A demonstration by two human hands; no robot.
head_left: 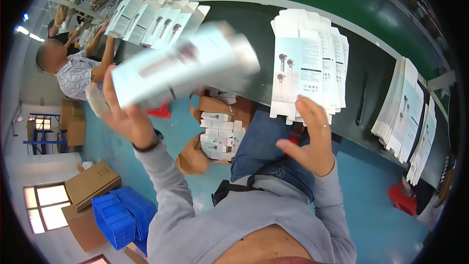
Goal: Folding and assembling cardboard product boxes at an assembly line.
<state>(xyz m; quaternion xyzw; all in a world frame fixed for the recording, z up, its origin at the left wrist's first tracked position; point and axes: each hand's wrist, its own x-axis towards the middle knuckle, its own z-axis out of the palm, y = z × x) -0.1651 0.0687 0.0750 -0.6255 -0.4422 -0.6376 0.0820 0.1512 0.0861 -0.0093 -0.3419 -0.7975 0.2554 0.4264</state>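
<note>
Left hand [128, 117] grips a blurry white carton [188, 63] held up over the lap, right hand [312, 139] spread empty just below the flat box stack [308, 66], fingers loose like it's reaching

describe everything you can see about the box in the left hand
The box is a long, slim rectangular carton, pale blue-white with a darker picture of a small product on its face; it looks like thin printed cardboard. It is assembled into its box shape, unlike the flat blanks on the dark table. It is motion-blurred, so fine print cannot be made out. It is held up in the air, tilted with its right end higher. The left hand grips its lower left end; the right hand is apart from it.
</note>
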